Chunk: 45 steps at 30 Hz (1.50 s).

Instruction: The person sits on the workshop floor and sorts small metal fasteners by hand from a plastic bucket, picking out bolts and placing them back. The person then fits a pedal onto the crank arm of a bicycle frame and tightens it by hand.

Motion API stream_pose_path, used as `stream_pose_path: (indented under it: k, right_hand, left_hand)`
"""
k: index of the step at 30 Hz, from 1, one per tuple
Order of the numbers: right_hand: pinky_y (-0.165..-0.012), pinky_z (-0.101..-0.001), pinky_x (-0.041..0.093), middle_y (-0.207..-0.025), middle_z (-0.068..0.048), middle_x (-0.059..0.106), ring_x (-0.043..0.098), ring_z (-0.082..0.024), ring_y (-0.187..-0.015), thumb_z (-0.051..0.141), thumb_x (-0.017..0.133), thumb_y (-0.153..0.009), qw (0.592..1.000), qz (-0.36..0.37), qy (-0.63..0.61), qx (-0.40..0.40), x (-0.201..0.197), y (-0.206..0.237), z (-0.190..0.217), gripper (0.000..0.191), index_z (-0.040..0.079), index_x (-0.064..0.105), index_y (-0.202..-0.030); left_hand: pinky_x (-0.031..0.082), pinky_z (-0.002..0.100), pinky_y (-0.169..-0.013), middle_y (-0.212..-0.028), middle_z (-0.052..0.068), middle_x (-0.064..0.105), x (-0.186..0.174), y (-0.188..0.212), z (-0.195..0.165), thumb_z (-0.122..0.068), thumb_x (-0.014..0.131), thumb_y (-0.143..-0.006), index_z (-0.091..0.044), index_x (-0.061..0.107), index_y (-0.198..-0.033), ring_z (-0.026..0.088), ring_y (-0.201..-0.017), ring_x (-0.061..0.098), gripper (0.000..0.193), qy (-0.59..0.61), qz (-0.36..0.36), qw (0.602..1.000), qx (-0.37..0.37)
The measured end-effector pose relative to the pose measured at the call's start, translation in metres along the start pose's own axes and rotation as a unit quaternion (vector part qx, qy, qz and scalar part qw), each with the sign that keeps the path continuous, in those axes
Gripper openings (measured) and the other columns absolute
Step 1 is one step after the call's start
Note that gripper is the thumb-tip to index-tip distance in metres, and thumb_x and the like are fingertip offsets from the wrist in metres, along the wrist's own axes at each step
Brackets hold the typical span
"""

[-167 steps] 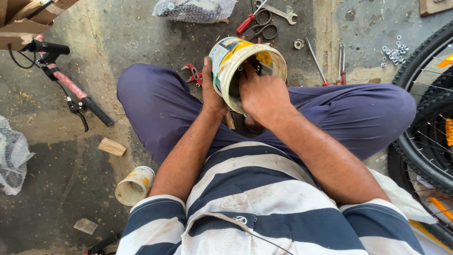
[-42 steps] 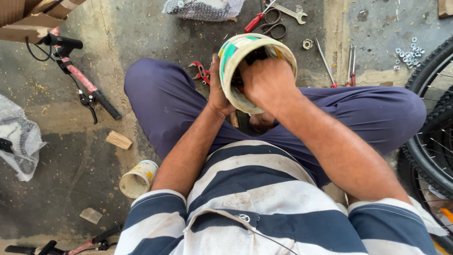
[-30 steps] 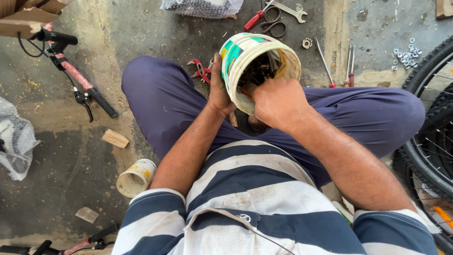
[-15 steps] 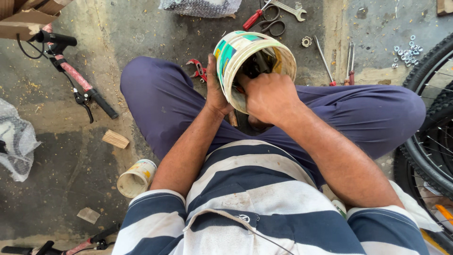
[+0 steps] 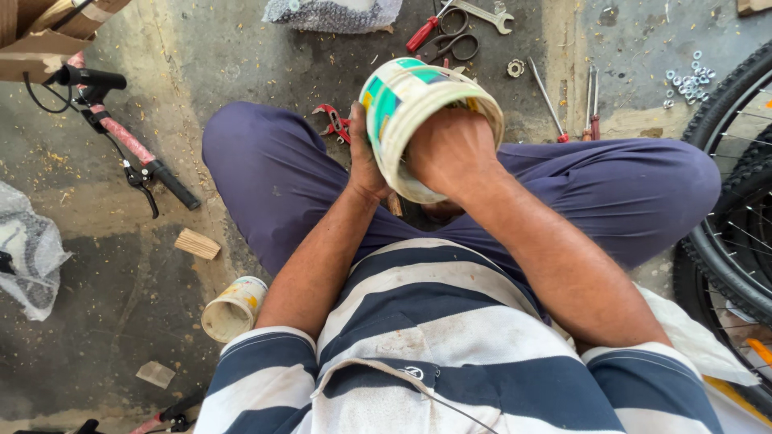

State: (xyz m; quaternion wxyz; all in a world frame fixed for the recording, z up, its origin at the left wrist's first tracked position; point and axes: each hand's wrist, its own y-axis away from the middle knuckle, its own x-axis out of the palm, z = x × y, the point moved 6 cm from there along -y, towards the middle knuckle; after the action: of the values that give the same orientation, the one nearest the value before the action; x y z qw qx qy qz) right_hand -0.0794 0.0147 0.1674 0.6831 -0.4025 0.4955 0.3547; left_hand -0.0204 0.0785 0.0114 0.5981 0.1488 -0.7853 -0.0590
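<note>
Seated person, cross-legged on a concrete floor (image 5: 241, 64), seen from above.

Held item: round tub (image 5: 418, 120), cream with green and yellow patches, tilted with its mouth toward the person, raised over the lap. Contents hidden.

Left hand (image 5: 363, 157): wrapped around the tub's outer wall on the left side, thumb and palm pressed to it; the fingers go behind the tub and cannot be seen.

Right hand (image 5: 450, 149): plunged into the tub's mouth. Only the back of the hand and the knuckles show; whether the fingers are curled on something inside cannot be told.

Floor, far edge: red-handled pliers (image 5: 422, 32), scissors (image 5: 454, 44), spanner (image 5: 482, 14) partly cut off by the frame, a grey bag (image 5: 330, 14) also cut off. Two screwdrivers (image 5: 591, 100), a nut (image 5: 515, 67), loose washers (image 5: 683, 76). Red pliers (image 5: 334, 120) half hidden behind the left knee.

Floor, left side: bicycle handlebar (image 5: 121, 145) with brake lever, wood block (image 5: 197, 243), small cup (image 5: 233, 309) lying on its side, plastic bag (image 5: 28, 257) cropped at the edge.

Floor, right edge: bicycle wheel (image 5: 724, 201), only partly in frame.
</note>
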Motion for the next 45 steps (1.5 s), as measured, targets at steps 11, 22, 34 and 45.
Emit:
stream_pose_path:
  k: [11,22,34,45]
  right_hand:
    - [-0.064,-0.059,0.054,-0.078,-0.021,0.073,0.07,-0.043,-0.071,0.028,0.062,-0.086,0.964,0.224,-0.125,0.067,-0.009,0.021,0.026,0.032,0.017,0.072,-0.114]
    - [-0.062,-0.0506,0.059,-0.082,-0.016,0.074,0.073,-0.036,-0.071,0.03,0.063,-0.087,0.976,0.197,-0.023,0.087,0.027,0.017,-0.003,0.024,0.008,0.073,-0.089]
    - [-0.062,-0.0565,0.055,-0.073,-0.021,0.071,0.069,-0.042,-0.066,0.025,0.059,-0.087,0.971,0.218,-0.081,0.057,-0.02,0.033,0.031,0.033,0.007,0.067,-0.114]
    - [-0.066,-0.0473,0.056,-0.088,-0.014,0.076,0.072,-0.034,-0.074,0.024,0.061,-0.093,0.991,0.076,-0.024,0.106,-0.023,0.019,0.002,0.02,0.014,0.076,-0.102]
  left_hand:
    - [0.051,0.047,-0.111,-0.132,0.015,0.067,-0.018,0.0,-0.004,-0.074,0.053,-0.096,-0.004,0.061,-0.139,0.029,-0.121,0.064,0.083,0.04,-0.056,0.997,0.038]
    - [0.052,0.047,-0.113,-0.136,0.017,0.066,0.001,0.003,-0.001,-0.078,0.054,-0.092,-0.002,0.057,-0.144,0.03,-0.125,0.065,0.092,0.033,-0.008,0.999,0.017]
    - [0.054,0.043,-0.108,-0.13,0.016,0.068,-0.018,0.004,-0.002,-0.074,0.057,-0.095,0.0,0.06,-0.14,0.027,-0.117,0.067,0.086,0.032,-0.058,0.997,0.038]
    - [0.053,0.044,-0.112,-0.136,0.018,0.066,-0.009,0.002,0.004,-0.076,0.055,-0.09,-0.001,0.054,-0.144,0.029,-0.123,0.067,0.093,0.03,-0.025,0.999,0.006]
